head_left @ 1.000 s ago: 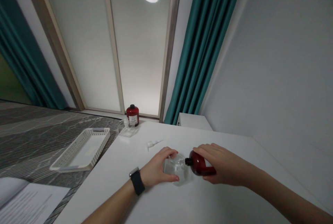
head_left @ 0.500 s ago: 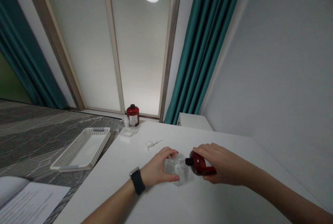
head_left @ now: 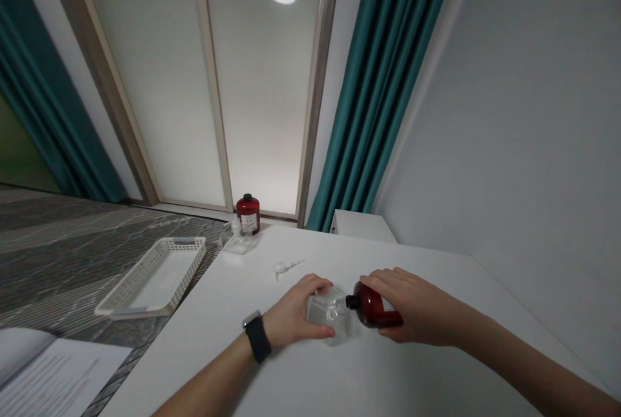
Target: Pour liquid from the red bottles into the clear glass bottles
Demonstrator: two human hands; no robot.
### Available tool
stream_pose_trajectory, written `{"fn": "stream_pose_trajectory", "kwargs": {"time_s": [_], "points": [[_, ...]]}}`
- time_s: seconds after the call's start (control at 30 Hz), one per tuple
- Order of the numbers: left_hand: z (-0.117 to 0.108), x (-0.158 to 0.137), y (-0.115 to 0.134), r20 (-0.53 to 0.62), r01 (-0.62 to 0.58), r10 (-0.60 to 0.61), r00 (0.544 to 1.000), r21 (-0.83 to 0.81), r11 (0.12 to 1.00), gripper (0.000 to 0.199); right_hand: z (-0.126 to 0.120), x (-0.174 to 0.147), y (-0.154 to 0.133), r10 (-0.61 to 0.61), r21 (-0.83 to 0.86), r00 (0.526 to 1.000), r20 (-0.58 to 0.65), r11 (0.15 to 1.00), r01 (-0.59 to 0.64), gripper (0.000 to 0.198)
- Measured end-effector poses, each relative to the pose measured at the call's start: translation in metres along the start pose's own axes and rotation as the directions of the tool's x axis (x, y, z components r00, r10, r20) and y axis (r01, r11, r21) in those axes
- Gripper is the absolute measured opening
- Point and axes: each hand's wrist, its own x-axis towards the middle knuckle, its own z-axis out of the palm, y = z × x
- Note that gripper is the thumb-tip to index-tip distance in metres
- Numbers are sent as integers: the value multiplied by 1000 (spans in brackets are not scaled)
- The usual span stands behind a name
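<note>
My left hand point(head_left: 301, 317), with a dark-banded watch on its wrist, is closed around the sides of a clear bottle point(head_left: 334, 313) on the white table point(head_left: 262, 359). My right hand point(head_left: 412, 304) grips a dark red bottle point(head_left: 372, 306) with a white label, tilted nearly onto its side. The red bottle's black neck points left, at the mouth of the clear bottle. Whether liquid is flowing is too fine to make out. Beyond my left hand, a white pump head point(head_left: 286, 268) with a thin tube lies on the table.
Another red bottle point(head_left: 248, 215) with a black cap stands at the table's far left corner, beside a clear bottle with a white pump point(head_left: 237, 239). Left of the table are a white basket point(head_left: 160, 278) and an open book point(head_left: 58, 372). A white cabinet point(head_left: 363, 226) stands behind.
</note>
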Motion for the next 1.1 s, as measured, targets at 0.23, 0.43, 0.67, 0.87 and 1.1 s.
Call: {"fn": "stream_pose_trajectory", "kwargs": {"time_s": [0.23, 0.43, 0.67, 0.87, 1.1], "points": [[1, 0, -3, 1, -1, 1, 1000, 5, 1000, 69, 4, 1, 3, -15, -7, 1000, -7, 1000, 15, 65], [1, 0, -2, 19, 15, -15, 1000, 6, 1000, 70, 4, 1, 2, 8, 0, 1000, 20, 1000, -8, 64], [2, 0, -5, 31, 9, -10, 999, 10, 1000, 69, 3, 1, 0, 5, -7, 1000, 27, 1000, -5, 63], [1, 0, -4, 35, 17, -17, 999, 7, 1000, 70, 2, 1, -1, 19, 7, 999, 37, 1000, -19, 63], [1, 1, -4, 39, 13, -14, 999, 12, 1000, 70, 1, 2, -2, 33, 14, 998, 51, 999, -34, 63]]}}
